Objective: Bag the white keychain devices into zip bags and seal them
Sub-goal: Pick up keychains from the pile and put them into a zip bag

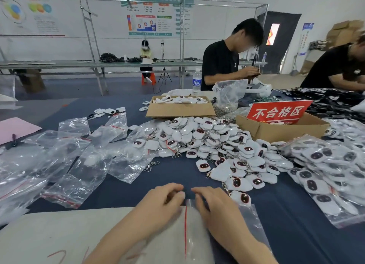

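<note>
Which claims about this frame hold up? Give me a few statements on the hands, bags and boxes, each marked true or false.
1. The left hand and the right hand both hold one zip bag. True.
2. The pile of loose keychain devices lies to the left of the hands. False: it lies ahead and to the right; the empty bags lie to the left.
3. The box with the red sign stands to the right of the box of white devices. True.
4. The water bottle lies on its side. False: it stands upright behind the box of white devices.
5. The held zip bag has a blue stripe. False: the stripe is red.
</note>
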Motion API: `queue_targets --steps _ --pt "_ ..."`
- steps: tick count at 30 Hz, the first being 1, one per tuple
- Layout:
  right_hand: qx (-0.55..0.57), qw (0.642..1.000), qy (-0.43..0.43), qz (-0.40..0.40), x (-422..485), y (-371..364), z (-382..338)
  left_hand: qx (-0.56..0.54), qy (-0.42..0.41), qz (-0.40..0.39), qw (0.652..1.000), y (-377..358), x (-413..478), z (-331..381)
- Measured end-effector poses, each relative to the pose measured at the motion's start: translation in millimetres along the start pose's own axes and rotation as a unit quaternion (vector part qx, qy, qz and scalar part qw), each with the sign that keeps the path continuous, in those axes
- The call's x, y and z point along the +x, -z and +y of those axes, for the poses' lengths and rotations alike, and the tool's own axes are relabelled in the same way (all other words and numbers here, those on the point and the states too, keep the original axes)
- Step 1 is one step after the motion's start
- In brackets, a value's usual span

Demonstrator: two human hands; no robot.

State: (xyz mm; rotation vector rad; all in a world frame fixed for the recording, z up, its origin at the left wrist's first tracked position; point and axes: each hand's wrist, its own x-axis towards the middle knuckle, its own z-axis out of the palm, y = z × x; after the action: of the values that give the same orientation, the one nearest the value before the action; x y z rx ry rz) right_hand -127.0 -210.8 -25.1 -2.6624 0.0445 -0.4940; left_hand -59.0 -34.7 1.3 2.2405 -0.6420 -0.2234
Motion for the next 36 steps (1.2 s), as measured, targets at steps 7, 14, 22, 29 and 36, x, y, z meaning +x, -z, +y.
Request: queue_targets --steps 7,14,22,29,36 --pt "0.185 0.978 -0.063 0.067 50.4 16.8 -3.1 0.073 0.012 0.128 0.989 34.1 95.9 -6.7" --pt "0.379 0.911 -0.161 0.039 98.0 -19.7 -1.2 0.36 -0.003 0.101 0.927 25.3 184.6 -6.2" --pt "0.423 0.885 -0.187 0.057 96.6 -36.5 15.6 0.307 -0.061 0.202 0.928 20.5 176.3 -17.5" --pt "0.475 0.874 -0.106 0.014 100.3 -33.7 5.1 -0.477 0.13 0.152 0.856 0.4 96.3 10.0" --pt "0.494 0.864 -0.102 0.011 100.0 -38.2 6.5 -0.465 0.098 0.091 0.875 -32.4 70.0 3.8"
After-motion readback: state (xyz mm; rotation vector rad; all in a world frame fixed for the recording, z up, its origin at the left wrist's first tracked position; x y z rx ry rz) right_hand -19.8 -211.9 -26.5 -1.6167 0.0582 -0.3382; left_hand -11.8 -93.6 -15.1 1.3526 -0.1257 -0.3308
